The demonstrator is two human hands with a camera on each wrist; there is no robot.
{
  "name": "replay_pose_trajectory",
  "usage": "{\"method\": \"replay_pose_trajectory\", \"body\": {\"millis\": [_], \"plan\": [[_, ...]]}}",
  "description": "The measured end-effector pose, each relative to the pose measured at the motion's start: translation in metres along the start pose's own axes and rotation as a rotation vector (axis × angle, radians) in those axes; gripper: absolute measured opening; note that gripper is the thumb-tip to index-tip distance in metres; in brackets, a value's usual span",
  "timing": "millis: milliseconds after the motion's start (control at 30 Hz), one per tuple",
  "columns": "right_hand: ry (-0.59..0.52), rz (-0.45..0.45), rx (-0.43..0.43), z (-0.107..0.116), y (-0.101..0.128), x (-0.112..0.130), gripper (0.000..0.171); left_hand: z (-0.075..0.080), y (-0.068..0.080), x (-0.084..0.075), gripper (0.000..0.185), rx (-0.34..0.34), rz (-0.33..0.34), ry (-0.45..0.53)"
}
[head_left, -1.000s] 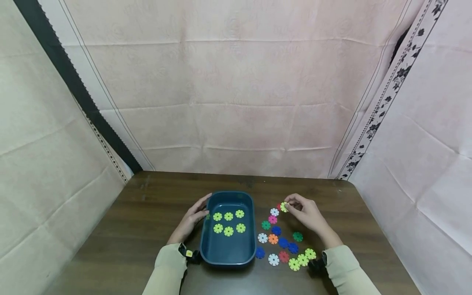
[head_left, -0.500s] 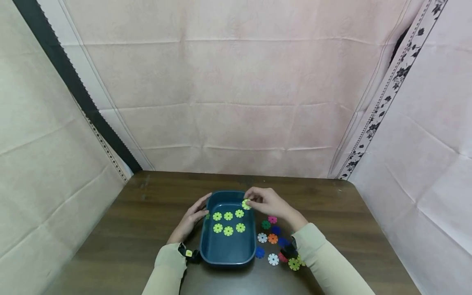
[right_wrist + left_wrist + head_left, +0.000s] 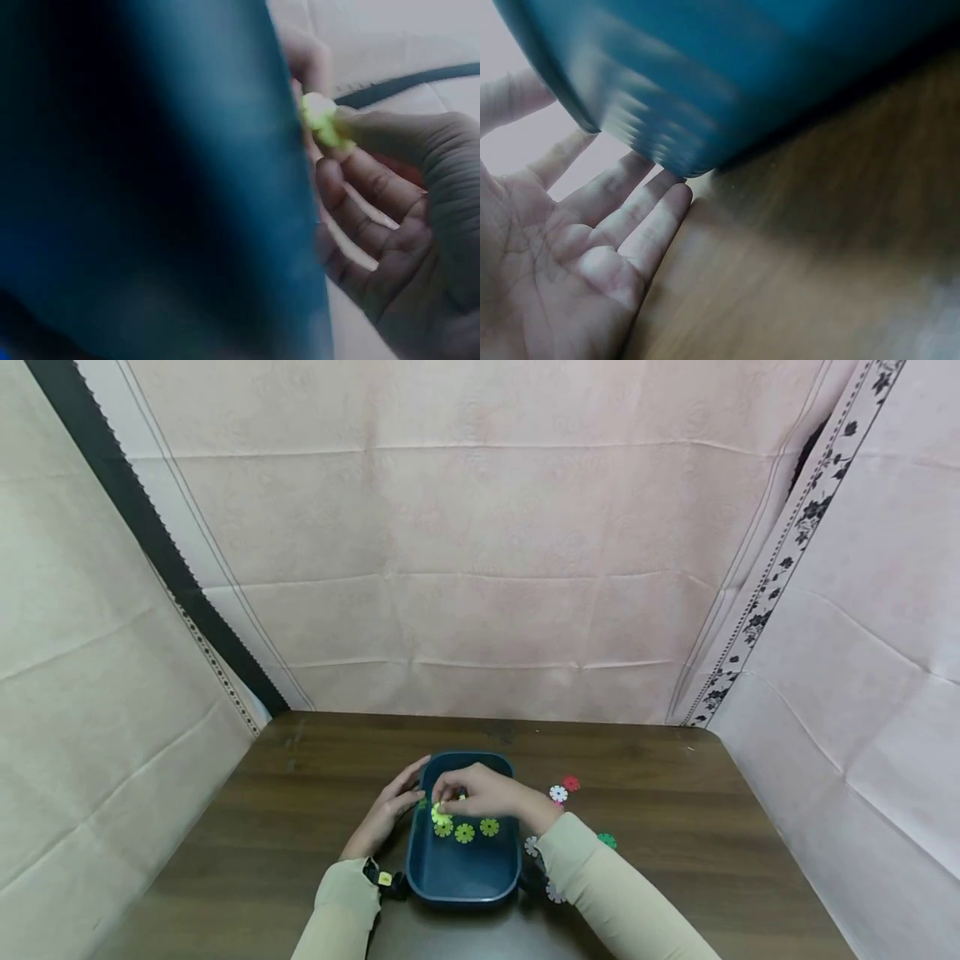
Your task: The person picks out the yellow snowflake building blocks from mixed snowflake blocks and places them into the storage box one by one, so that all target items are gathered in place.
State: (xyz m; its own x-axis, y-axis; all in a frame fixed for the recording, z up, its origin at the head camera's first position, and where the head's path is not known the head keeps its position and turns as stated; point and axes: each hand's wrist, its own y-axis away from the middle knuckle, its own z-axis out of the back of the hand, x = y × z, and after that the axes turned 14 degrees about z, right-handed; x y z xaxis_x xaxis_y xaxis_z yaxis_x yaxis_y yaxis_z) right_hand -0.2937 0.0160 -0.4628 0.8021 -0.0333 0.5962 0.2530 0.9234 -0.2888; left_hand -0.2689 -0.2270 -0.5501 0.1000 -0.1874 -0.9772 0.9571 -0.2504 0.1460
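A dark blue rectangular tray (image 3: pixel 465 875) sits on the wooden table, with several yellow-green notched flower-shaped discs (image 3: pixel 465 833) lying on its floor. Over the tray, my right hand (image 3: pixel 483 792) pinches another yellow-green disc (image 3: pixel 322 120) between thumb and fingers, near its left side. That hand covers part of the row of discs below. My left hand (image 3: pixel 386 806) is at the tray's left side, thumb near the rim. In the left wrist view its fingers (image 3: pixel 656 232) are extended against the tray's outer wall (image 3: pixel 705 75).
Right of the tray lie loose discs: a red disc (image 3: pixel 571 783), a white disc (image 3: pixel 558 793) and a green disc (image 3: pixel 607 840), among others mostly hidden by the right sleeve (image 3: pixel 600 877). Pale cloth (image 3: pixel 480 568) hangs behind the table (image 3: pixel 225 860) and along both sides.
My right hand has carried a yellow-green disc leftward from the loose discs, across the tray's right rim to above its left part. The left hand and the tray have stayed put.
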Motion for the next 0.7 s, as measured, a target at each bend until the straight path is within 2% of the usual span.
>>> {"method": "replay_pose_trajectory", "body": {"millis": [133,267,433,700], "plan": [[-0.033,-0.059,0.134,-0.016,-0.001,-0.005,0.009,0.000,0.000,0.001,0.055,0.006,-0.006,0.002],[-0.041,-0.101,0.209,-0.030,-0.001,-0.009,0.006,-0.001,0.000,0.001,0.054,0.003,-0.005,0.002],[-0.048,-0.096,0.212,-0.036,0.000,-0.012,0.007,-0.003,0.000,0.000,0.054,-0.001,0.003,0.000],[-0.069,-0.093,0.186,-0.030,0.002,-0.009,0.009,-0.001,0.001,0.000,0.054,0.012,-0.014,0.000]]}}
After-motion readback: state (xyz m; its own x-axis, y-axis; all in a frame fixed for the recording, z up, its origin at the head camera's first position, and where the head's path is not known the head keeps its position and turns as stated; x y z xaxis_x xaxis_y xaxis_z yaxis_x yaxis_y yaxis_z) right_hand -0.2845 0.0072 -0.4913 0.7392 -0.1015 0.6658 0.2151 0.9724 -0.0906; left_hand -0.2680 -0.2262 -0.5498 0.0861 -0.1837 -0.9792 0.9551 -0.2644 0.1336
